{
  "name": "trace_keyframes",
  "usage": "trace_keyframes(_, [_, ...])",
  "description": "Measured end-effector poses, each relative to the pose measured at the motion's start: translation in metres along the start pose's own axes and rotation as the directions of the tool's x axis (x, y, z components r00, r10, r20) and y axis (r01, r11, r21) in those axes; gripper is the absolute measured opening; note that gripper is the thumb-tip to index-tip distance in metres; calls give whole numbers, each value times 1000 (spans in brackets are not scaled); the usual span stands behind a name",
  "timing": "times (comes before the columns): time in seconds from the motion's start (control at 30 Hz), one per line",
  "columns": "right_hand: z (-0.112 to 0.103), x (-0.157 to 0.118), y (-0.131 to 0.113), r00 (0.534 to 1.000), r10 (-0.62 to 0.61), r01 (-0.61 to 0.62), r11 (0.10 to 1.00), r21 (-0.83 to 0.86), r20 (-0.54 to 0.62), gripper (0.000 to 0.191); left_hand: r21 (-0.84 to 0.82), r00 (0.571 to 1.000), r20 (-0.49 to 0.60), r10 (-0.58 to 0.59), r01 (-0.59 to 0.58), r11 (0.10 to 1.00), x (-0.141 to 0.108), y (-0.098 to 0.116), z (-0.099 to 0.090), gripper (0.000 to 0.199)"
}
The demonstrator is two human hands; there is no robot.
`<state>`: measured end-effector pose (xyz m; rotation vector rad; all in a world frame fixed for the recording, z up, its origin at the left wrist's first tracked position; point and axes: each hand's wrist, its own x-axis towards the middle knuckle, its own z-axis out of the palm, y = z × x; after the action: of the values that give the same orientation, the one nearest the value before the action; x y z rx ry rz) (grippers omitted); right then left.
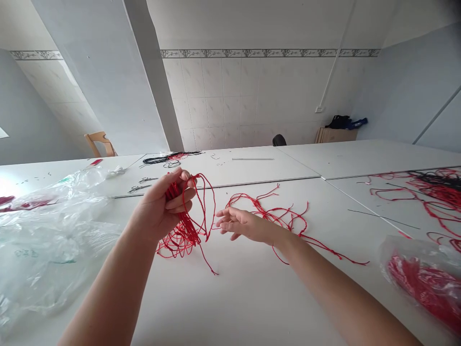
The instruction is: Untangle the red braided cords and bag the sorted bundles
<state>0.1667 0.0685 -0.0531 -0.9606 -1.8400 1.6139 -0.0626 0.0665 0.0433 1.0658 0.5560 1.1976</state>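
Note:
My left hand [162,204] is closed around a bundle of red braided cords [187,226], raised over the white table [230,298]. Loops of cord stick out past its fingertips, and the lower strands hang onto a tangle of red cord beneath. To the right, my right hand [237,223] is held out with its fingers apart and nothing gripped. Just behind and beside it, more loose red cords [300,226] lie spread over the tabletop.
Clear plastic bags [54,250] cover the left side. A bag of red cord [425,283] sits at the right, below a red and black pile [439,190]. Small scissors [139,188], black cords [158,159] and a thin strip [253,159] lie farther back.

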Motion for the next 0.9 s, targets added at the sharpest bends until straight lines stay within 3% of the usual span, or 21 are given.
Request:
trace_keyframes(0.17, [9,16,19,997,2,-23,968,252,80,41,-5,1000,8,11,-11,1000,1,2,-3,17])
trace_keyframes(0.23, [9,19,18,999,-35,28,941,337,15,34,8,1000,3,15,-15,1000,1,2,-3,17])
trace_keyframes(0.37, [-7,11,1,968,-80,199,819,539,-237,25,52,999,-35,34,-32,998,4,1,-5,19])
trace_keyframes(0.47, [-34,-4,-15,874,-99,396,711,580,-476,27,95,998,-56,40,-35,995,7,-1,-8,20])
trace_keyframes(0.57, [-61,-24,-29,712,-176,578,696,425,-680,30,151,996,-69,49,-38,988,10,-5,-12,20])
trace_keyframes(0.73, [-80,-53,-47,506,-274,682,708,185,-818,31,428,996,-72,56,-20,903,11,-14,-16,25])
trace_keyframes(0.8, [-76,-57,-51,459,-289,690,711,133,-840,27,558,999,-44,11,16,830,8,-17,-14,32])
trace_keyframes(0.9, [-63,-57,-54,473,-359,628,778,22,-805,26,676,997,-26,-67,67,734,5,-22,-8,44])
